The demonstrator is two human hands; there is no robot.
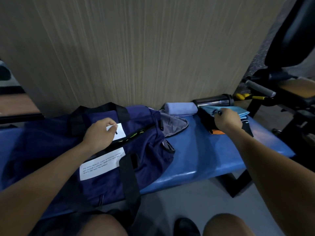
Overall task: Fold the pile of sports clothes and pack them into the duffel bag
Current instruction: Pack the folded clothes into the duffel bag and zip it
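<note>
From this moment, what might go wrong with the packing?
1. The right hand grips only an edge of the light blue cloth, so the folded stack could come undone when lifted.
2. The bottle lies on its side just behind; it may roll.
3. The left hand holds the duffel bag opening narrowly.

Head-worn view, steeply down, close.
</note>
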